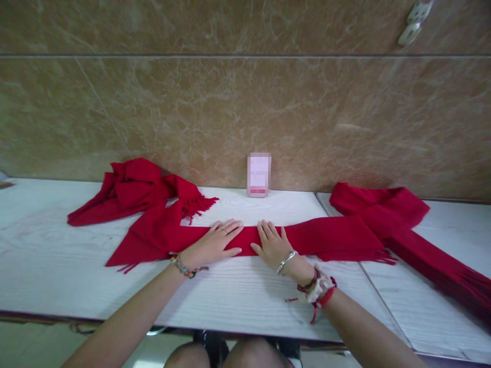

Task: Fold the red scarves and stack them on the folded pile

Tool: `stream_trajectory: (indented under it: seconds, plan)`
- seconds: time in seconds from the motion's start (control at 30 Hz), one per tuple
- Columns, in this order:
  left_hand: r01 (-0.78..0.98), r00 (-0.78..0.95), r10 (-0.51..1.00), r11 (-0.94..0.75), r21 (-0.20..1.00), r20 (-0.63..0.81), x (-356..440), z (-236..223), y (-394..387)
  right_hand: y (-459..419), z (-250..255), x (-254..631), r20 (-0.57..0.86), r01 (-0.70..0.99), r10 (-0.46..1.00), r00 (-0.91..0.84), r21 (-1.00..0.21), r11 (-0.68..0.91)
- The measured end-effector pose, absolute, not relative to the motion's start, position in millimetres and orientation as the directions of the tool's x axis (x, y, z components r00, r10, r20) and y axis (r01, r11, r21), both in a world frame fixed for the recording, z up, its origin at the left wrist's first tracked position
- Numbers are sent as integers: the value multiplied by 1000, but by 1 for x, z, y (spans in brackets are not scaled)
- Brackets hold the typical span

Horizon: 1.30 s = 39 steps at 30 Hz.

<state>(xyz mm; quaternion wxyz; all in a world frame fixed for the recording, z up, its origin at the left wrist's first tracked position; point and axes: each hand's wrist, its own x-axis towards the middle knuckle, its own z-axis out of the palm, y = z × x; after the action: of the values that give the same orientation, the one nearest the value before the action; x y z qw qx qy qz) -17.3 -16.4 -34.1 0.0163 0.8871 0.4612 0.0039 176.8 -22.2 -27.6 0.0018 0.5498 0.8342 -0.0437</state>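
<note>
Two bare knees [222, 358] poke out under the white table [238, 296]. On the table lies a long red scarf [330, 237]. The left hand [215, 244] and right hand [273, 244] lie flat and open on the scarf's middle, side by side, pressing, not gripping. Behind the scarf, a small card [259, 175] leans against the wall.

Both arms are bare, with no sleeves. The left hand [215, 244] wears a ring and a multicoloured bead bracelet [184, 268]. The right hand [273, 245] wears a silver bangle [287, 261], with red cords and a white band [317, 289] at 5 o'clock from it
</note>
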Motion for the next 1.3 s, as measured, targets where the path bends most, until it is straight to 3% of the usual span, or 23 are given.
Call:
stream_trajectory:
  seconds: [0.17,0.3,0.43,0.6,0.73,0.9,1.0,1.17,1.3]
  plan:
    - [808,588,809,-588,29,2,-23,-37,-17,-15,-20,198,-161,947,937,-310,36,320]
    - [796,604,797,-604,37,19,-20,-32,-18,-9,-18,211,-111,967,967,-230,86,240]
    - [790,612,791,-612,35,26,-13,-27,-18,-12,-25,195,12,927,927,-375,0,375]
    - [843,537,843,-537,17,-7,-14,-33,-18,-19,-29,180,-42,862,862,-506,-76,502]
    - [837,547,837,-547,21,3,-17,-36,-18,-16,-24,200,-128,928,920,-369,0,372]
    - [835,550,835,-551,19,22,-18,-36,-18,-8,-17,227,-108,969,971,-216,96,226]
    - [839,543,839,-544,27,27,-18,-33,-19,-7,-15,225,-77,977,980,-186,87,192]
    - [862,505,861,-507,19,63,-17,-33,-17,-15,-25,192,97,910,907,-411,-25,415]
    - [868,497,867,-497,-16,25,-18,-37,-17,-18,-38,179,62,863,868,-493,-96,496]
